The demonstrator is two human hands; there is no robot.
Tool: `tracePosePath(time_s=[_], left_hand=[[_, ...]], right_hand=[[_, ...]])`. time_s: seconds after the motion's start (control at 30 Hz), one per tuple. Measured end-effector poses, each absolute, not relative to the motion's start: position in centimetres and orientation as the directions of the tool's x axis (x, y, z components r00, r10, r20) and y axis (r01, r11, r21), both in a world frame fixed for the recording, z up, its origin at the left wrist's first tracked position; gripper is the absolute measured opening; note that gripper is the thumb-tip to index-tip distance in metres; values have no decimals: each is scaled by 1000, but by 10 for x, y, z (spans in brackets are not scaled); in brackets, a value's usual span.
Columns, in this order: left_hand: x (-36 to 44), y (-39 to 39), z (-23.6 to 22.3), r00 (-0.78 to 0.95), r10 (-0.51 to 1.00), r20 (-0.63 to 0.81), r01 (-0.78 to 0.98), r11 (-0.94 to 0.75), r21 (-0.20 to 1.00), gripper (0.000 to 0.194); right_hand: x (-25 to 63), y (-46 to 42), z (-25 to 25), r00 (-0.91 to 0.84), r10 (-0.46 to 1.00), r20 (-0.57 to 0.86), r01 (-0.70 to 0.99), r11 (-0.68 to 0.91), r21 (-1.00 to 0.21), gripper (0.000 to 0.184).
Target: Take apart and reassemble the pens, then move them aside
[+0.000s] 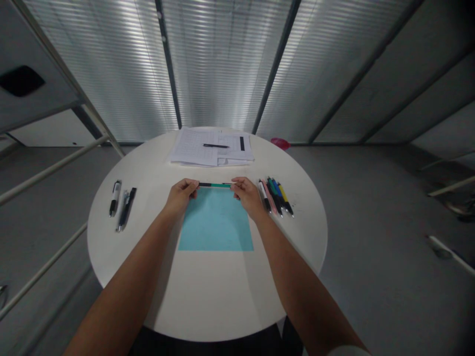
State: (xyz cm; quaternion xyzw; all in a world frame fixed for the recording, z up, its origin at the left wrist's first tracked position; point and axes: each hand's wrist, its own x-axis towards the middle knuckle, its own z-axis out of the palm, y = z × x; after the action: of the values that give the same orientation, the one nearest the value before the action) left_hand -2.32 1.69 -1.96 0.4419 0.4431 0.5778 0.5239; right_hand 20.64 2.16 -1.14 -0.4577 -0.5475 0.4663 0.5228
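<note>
A green and black pen (215,185) is held level between both hands, just above the far edge of a light blue sheet (216,222) on the round white table (208,296). My left hand (181,194) pinches its left end, fingers curled. My right hand (247,193) pinches its right end in the same way.
Several coloured pens (275,197) lie in a row right of my right hand. Three dark pens (122,202) lie at the table's left. A stack of printed papers (211,147) with a black pen (215,146) on it sits at the far edge. A pink object (280,143) lies on the floor behind.
</note>
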Motion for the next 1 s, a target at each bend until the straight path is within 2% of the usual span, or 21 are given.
tracePosePath(time_s=[0.23,0.37,0.77,1.0], left_hand=[[-23,15,-19,-57,997,54,-201,-65,978,23],[-23,17,-20,-75,996,45,-206,-60,977,24],[-24,17,-22,-55,997,62,-205,-72,976,23],[-22,17,-17,-73,997,24,-226,-40,973,25]], right_hand=[[206,19,-7,-26,989,145,70,146,-987,32],[207,20,-9,-35,990,140,45,141,-989,28],[205,17,-5,-26,988,149,103,151,-983,33],[207,21,-10,-34,990,134,32,135,-990,29]])
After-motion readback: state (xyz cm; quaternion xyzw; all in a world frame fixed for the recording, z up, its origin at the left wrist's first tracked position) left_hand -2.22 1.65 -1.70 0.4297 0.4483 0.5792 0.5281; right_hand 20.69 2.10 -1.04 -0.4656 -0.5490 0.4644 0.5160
